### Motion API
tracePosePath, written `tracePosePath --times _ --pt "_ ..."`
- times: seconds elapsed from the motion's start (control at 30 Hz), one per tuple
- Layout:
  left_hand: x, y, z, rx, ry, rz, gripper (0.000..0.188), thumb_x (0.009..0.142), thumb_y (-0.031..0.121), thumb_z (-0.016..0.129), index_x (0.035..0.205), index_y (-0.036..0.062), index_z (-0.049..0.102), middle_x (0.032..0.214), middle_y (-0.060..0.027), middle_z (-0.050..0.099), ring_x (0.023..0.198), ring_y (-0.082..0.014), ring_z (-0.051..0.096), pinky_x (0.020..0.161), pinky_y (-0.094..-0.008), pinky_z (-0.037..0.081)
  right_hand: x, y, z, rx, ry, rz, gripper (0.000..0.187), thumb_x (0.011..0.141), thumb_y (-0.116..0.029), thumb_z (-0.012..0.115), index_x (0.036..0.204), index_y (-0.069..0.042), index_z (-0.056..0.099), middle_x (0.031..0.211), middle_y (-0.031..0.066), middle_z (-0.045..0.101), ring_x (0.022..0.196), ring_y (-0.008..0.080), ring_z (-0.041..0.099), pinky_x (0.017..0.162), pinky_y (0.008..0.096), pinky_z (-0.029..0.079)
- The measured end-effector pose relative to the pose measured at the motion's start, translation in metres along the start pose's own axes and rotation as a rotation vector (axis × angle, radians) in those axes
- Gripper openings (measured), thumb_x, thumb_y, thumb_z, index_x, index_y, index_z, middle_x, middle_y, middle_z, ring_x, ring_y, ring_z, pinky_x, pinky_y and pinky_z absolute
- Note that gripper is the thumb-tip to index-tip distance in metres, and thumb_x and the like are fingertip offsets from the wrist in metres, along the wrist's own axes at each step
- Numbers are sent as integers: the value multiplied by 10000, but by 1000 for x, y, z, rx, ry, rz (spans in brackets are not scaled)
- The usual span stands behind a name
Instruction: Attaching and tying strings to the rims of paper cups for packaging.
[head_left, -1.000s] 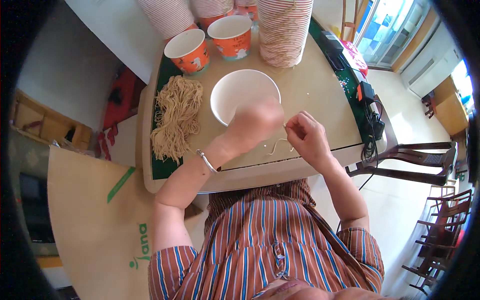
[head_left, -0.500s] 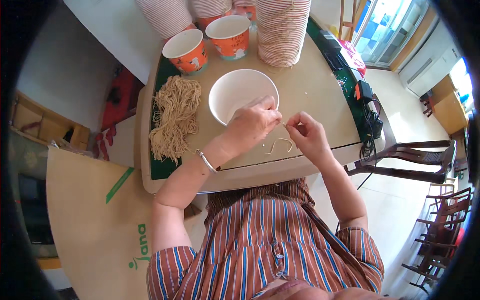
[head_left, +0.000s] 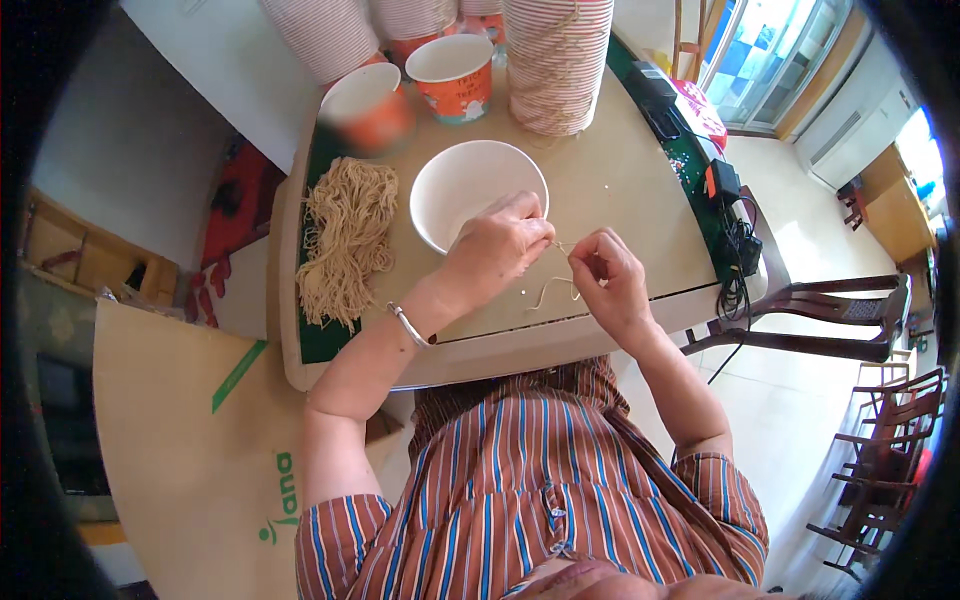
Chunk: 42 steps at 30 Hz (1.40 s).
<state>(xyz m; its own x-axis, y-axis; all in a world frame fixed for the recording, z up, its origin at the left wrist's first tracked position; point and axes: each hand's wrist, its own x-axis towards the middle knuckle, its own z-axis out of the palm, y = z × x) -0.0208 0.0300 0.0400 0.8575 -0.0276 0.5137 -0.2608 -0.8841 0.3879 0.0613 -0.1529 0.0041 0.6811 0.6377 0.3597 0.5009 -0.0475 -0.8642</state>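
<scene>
A length of thin beige string point(head_left: 548, 284) hangs and curls on the table below my fingers. My left hand point(head_left: 498, 242) lies over the near right rim of a white paper bucket point(head_left: 462, 172), its fingers closed on the string. Just to the right, my right hand point(head_left: 612, 284) pinches the string between thumb and forefinger, with a short stretch showing between the two hands. To the left of the bucket rests a loose bundle of the same string point(head_left: 348, 235).
Two orange printed buckets point(head_left: 457, 95) stand at the back, with tall stacks of nested buckets point(head_left: 558, 65) behind and beside them. Black adapters and cables point(head_left: 738, 240) lie along the table's right edge. A wooden chair point(head_left: 820, 315) stands to the right.
My right hand has shifted slightly, and a little more string shows between my two hands. My left hand keeps its place at the bucket's rim.
</scene>
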Motion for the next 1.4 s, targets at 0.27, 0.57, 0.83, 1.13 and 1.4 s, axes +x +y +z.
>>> tracePosePath --times 0.27,0.57,0.83,1.13,1.4 --pt "-4 3 -4 -6 -41 -31 45 845 97 678 857 56 662 898 -68 572 840 -256 625 702 -396 524 -1 -8 -2 -25 -4 -48 96 841 18 650 882 -9 567 838 100 555 643 179 581 589 290 474" --pt "0 -2 -1 -39 -57 -58 53 840 95 691 887 71 698 896 -55 585 835 -240 633 712 -382 530 1 19 6 69 11 66 118 885 -31 664 987 4 617 856 65 572 630 121 586 553 267 472" --pt "0 2 -4 -75 -73 -80 118 814 37 714 931 51 715 863 -79 596 773 -240 635 679 -352 518 4 13 7 501 -50 394 135 941 -57 658 1060 4 643 854 -2 595 596 50 541 512 206 433" --pt "1 6 -5 -66 -94 -99 143 811 1 711 943 56 717 858 -74 587 776 -230 627 690 -345 522 6 11 15 619 -32 392 174 943 -148 694 1050 -14 662 794 -16 621 574 43 522 511 203 424" --pt "4 9 -2 -32 -84 -119 94 824 50 719 914 65 702 875 -68 590 783 -242 634 670 -372 519 7 24 19 571 -10 377 201 937 -170 697 996 21 674 766 32 655 536 49 529 454 219 414"
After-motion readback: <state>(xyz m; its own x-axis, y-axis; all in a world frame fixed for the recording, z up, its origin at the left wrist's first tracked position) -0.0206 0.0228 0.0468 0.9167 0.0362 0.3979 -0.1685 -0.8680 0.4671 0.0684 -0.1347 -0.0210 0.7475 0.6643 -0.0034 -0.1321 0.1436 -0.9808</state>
